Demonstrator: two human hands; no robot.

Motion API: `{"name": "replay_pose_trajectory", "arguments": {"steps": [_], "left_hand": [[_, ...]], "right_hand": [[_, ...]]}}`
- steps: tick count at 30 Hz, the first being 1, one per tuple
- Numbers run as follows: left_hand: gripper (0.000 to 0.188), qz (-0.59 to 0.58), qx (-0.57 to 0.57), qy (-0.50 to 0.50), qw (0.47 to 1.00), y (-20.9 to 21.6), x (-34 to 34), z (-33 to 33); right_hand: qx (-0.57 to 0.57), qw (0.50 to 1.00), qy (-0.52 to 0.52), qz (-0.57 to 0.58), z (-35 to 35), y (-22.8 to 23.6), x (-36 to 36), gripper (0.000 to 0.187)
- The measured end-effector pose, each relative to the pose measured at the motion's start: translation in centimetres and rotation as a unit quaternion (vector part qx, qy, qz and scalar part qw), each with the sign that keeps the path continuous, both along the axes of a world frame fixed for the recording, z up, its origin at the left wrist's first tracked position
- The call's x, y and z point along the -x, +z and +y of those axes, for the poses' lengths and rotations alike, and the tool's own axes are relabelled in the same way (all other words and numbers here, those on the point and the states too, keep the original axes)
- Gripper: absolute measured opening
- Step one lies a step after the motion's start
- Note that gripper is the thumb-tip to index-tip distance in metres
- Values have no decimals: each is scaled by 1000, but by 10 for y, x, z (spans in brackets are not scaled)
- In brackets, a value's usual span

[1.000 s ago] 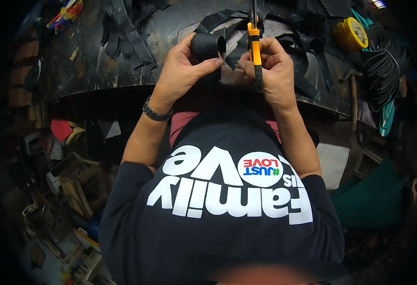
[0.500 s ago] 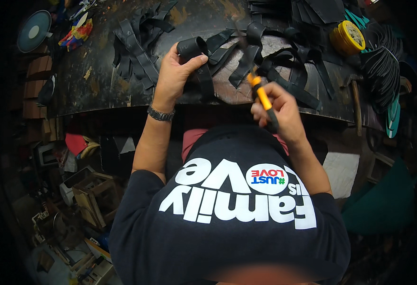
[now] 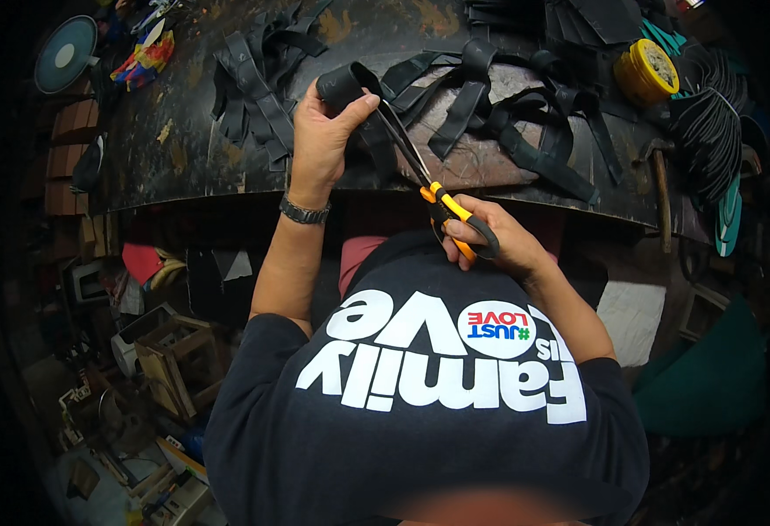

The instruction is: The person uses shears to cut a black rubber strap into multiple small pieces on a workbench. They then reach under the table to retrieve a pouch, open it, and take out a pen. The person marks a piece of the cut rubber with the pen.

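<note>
My left hand (image 3: 322,145) grips a curled black strap (image 3: 341,86) between thumb and fingers, just above the near edge of the dark table (image 3: 192,171). In my right hand (image 3: 508,237) is a pair of scissors (image 3: 440,195) with yellow-and-black handles. The blades point up and left, their tips by the strap near my left thumb; whether they touch it I cannot tell. More black straps (image 3: 538,158) lie tangled to the right over a brownish slab (image 3: 468,167). Another heap of black straps (image 3: 253,96) lies left of my left hand.
At the right stand a yellow tub (image 3: 644,74) and a tied bundle of black pieces (image 3: 705,131). A hammer (image 3: 661,197) hangs over the table's near edge. Flat black sheets (image 3: 582,22) lie at the back. Wooden frames (image 3: 179,364) stand at the lower left.
My right hand has swung the scissors left, and their blades now reach the strap beside my left thumb. My left hand has stayed nearly in place, still holding the strap.
</note>
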State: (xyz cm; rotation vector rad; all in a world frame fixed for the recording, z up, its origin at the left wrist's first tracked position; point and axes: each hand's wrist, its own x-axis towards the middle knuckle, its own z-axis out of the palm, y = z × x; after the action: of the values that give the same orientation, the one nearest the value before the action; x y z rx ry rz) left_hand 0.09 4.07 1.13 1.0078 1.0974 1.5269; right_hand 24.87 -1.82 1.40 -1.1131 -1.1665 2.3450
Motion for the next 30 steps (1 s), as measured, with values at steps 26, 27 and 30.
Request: {"name": "replay_pose_trajectory", "arguments": {"steps": [26, 27, 30], "left_hand": [[39, 272, -119, -8, 955, 79, 120, 40], [40, 298, -94, -24, 950, 79, 136, 47], [43, 356, -46, -55, 932, 63, 173, 76]], "right_hand": [[34, 996, -81, 29, -3, -12, 0, 30], [39, 995, -84, 33, -3, -13, 1, 30], [46, 996, -67, 33, -2, -15, 1, 30]]}}
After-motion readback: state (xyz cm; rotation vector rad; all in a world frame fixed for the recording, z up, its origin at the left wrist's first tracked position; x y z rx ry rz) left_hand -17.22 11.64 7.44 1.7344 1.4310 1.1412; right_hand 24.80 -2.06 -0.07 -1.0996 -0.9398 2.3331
